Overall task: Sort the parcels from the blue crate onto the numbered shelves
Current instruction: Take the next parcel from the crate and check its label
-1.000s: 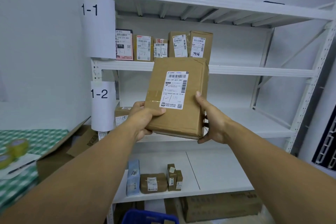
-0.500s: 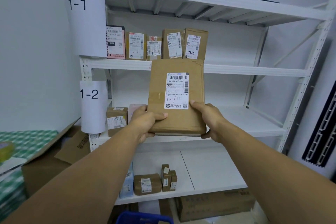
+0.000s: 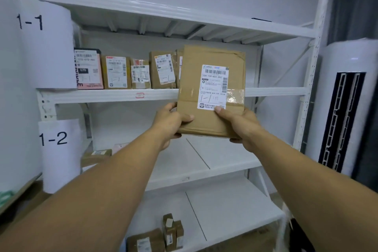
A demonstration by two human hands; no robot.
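A flat brown parcel [image 3: 189, 80] is held upright in front of the shelf [image 3: 114, 96] marked 1-1. The left hand [image 3: 169, 120] and right hand [image 3: 239, 124] grip its lower corners, thumbs across the front and fingers hidden behind. It covers the right end of the row of boxes [image 3: 116, 72] there, leaving only a sliver of the last one. I cannot tell whether it touches the shelf edge. The small print on its label [image 3: 213, 86] is blurred. The lowest boxes [image 3: 147, 241] are cut off at the bottom.
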